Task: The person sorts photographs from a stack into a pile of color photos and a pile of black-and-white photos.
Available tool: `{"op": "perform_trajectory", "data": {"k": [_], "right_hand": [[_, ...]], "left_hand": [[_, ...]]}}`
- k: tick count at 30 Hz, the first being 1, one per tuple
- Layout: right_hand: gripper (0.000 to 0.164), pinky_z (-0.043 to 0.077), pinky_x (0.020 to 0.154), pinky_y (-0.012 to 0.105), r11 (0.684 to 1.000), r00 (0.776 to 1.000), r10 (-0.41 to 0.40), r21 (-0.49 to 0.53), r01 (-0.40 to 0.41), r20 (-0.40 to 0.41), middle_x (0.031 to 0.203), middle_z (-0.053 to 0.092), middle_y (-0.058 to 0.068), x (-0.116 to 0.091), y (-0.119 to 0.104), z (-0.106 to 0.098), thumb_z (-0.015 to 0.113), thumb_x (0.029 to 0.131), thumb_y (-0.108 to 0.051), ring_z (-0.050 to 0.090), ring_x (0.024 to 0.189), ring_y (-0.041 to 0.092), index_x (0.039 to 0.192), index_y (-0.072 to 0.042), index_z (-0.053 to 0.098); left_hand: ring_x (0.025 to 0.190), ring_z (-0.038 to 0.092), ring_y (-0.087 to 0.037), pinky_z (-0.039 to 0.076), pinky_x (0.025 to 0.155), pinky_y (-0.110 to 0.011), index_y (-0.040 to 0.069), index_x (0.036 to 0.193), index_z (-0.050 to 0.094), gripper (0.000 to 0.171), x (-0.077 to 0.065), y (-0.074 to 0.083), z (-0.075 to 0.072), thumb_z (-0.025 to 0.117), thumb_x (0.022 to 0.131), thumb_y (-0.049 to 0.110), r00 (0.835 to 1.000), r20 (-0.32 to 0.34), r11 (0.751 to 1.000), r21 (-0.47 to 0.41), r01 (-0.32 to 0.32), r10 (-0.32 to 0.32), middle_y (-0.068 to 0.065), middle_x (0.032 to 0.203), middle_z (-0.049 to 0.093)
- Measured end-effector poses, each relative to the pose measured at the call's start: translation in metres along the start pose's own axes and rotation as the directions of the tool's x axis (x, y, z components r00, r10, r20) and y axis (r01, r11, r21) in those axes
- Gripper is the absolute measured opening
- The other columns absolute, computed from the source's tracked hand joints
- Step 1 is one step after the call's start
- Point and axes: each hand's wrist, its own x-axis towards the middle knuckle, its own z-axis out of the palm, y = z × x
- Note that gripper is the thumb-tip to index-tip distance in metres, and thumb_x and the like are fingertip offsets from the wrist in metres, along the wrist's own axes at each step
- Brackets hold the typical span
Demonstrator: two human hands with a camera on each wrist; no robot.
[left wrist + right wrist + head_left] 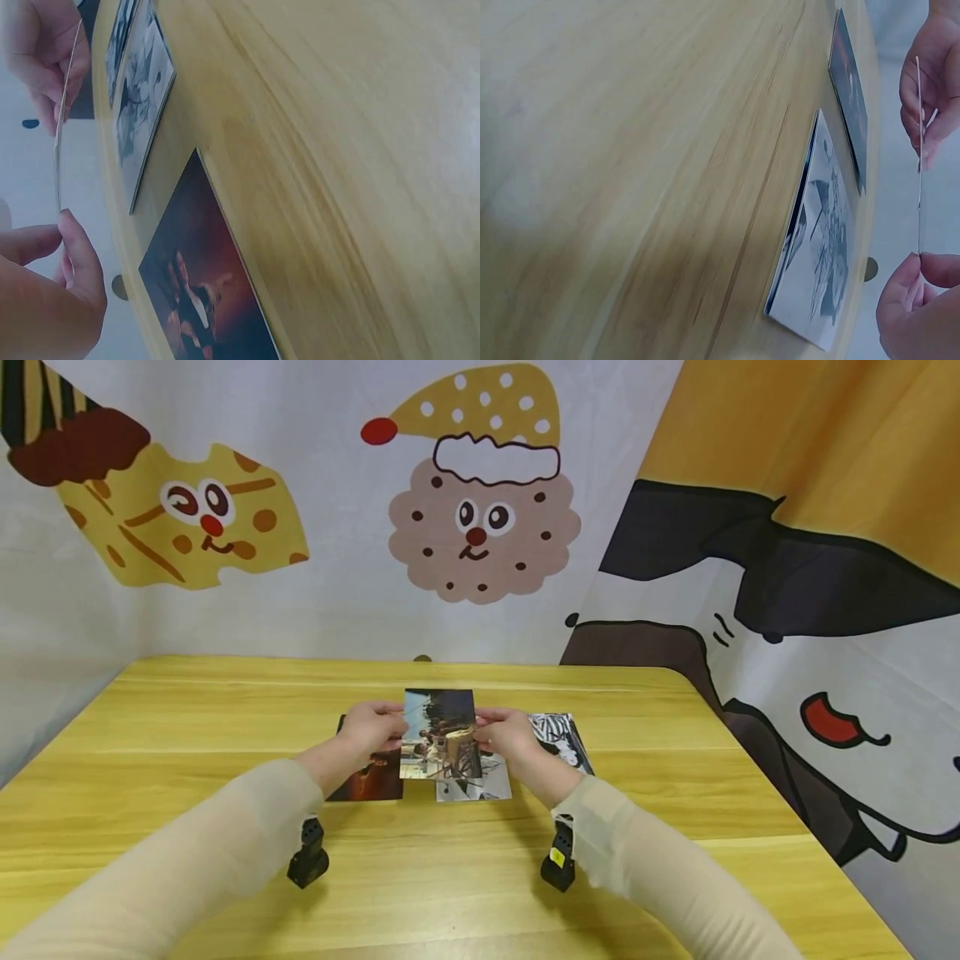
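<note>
Since the raised photo (pixel 439 735) looks light but creasable, the left hand (pixel 369 727) and right hand (pixel 513 737) aptly pinch its side edges.

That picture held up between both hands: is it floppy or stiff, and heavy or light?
The held picture is probably fairly stiff: seen edge-on, it barely bows. It seems light: the left hand and right hand just pinch its sides. Being thin, it might bend if squeezed inward.

Bright, even light casts soft shadows beneath both cream sleeves (pixel 202 835) on the wood-grain table (pixel 442 877), the wrist views dimmer and hazier
</note>
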Motion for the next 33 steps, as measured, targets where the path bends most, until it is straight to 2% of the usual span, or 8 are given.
{"op": "perform_trajectory", "data": {"k": [6,12,17,24,27,29,31,33], "right_hand": [[0.043,0.056,0.071,0.027,1.0,1.0,-0.009,0.022,0.008,0.012,0.083,0.055,0.001,-0.001,-0.005,0.008,0.055,0.082,0.014,0.055,0.067,0.008,0.123,0.004,0.058],[0.043,0.055,0.065,0.024,0.999,0.999,-0.027,0.045,0.026,0.024,0.078,0.057,0.0,-0.002,-0.008,0.019,0.055,0.08,0.016,0.054,0.063,0.006,0.121,0.006,0.059],[0.041,0.056,0.067,0.025,0.999,0.999,-0.036,0.042,0.034,0.037,0.079,0.056,0.001,-0.001,-0.008,0.029,0.054,0.081,0.015,0.054,0.064,0.007,0.121,0.006,0.06],[0.042,0.05,0.057,0.021,0.997,0.997,-0.045,0.062,0.041,0.056,0.075,0.053,0.001,-0.002,-0.008,0.04,0.053,0.079,0.017,0.05,0.058,0.008,0.12,0.008,0.059],[0.044,0.052,0.059,0.02,0.998,0.997,-0.043,0.055,0.04,0.07,0.077,0.052,0.001,-0.003,-0.009,0.044,0.054,0.079,0.017,0.051,0.06,0.009,0.122,0.007,0.058],[0.044,0.054,0.061,0.021,0.998,0.996,-0.045,0.047,0.041,0.082,0.079,0.052,0.002,-0.002,-0.008,0.047,0.054,0.08,0.016,0.052,0.062,0.009,0.123,0.005,0.057],[0.046,0.055,0.063,0.022,0.998,0.994,-0.047,0.043,0.043,0.097,0.08,0.052,0.002,-0.003,-0.007,0.05,0.055,0.08,0.016,0.052,0.062,0.01,0.124,0.005,0.056],[0.046,0.057,0.067,0.025,0.998,0.992,-0.051,0.035,0.047,0.113,0.08,0.052,0.002,-0.002,-0.005,0.052,0.055,0.08,0.016,0.053,0.063,0.01,0.125,0.004,0.055]], "left_hand": [[0.081,0.058,-0.011,0.055,0.066,-0.019,-0.001,0.138,0.042,0.048,-0.001,0.001,-0.012,0.05,0.091,0.005,0.999,0.033,1.0,0.013,-0.017,0.016,-0.026,0.133,0.048],[0.074,0.054,-0.008,0.055,0.066,-0.02,-0.003,0.139,0.04,0.05,-0.006,0.0,-0.022,0.049,0.09,0.004,0.999,0.037,0.999,0.038,-0.022,0.021,-0.026,0.132,0.047],[0.067,0.052,-0.005,0.055,0.064,-0.019,-0.004,0.139,0.04,0.051,-0.009,-0.001,-0.03,0.049,0.09,0.004,1.0,0.018,0.998,0.061,-0.016,0.015,-0.027,0.13,0.048],[0.065,0.052,-0.006,0.053,0.062,-0.019,-0.006,0.137,0.041,0.048,-0.01,-0.001,-0.039,0.049,0.09,0.003,1.0,-0.009,0.996,0.091,0.009,-0.008,-0.028,0.131,0.049],[0.078,0.058,-0.014,0.053,0.065,-0.02,-0.005,0.137,0.041,0.048,-0.011,-0.002,-0.042,0.049,0.091,0.004,1.0,-0.022,0.994,0.11,0.017,-0.015,-0.027,0.133,0.047],[0.096,0.059,-0.023,0.055,0.071,-0.022,-0.005,0.138,0.04,0.048,-0.012,-0.003,-0.045,0.048,0.092,0.004,1.0,-0.024,0.994,0.112,0.021,-0.018,-0.027,0.136,0.045],[0.113,0.053,-0.031,0.055,0.08,-0.026,-0.005,0.139,0.039,0.048,-0.013,-0.004,-0.047,0.047,0.092,0.003,1.0,-0.021,0.993,0.116,0.021,-0.019,-0.026,0.138,0.043],[0.122,0.048,-0.035,0.055,0.086,-0.031,-0.004,0.14,0.038,0.048,-0.014,-0.006,-0.049,0.046,0.093,0.003,1.0,-0.014,0.992,0.126,0.024,-0.022,-0.026,0.14,0.041]]}}
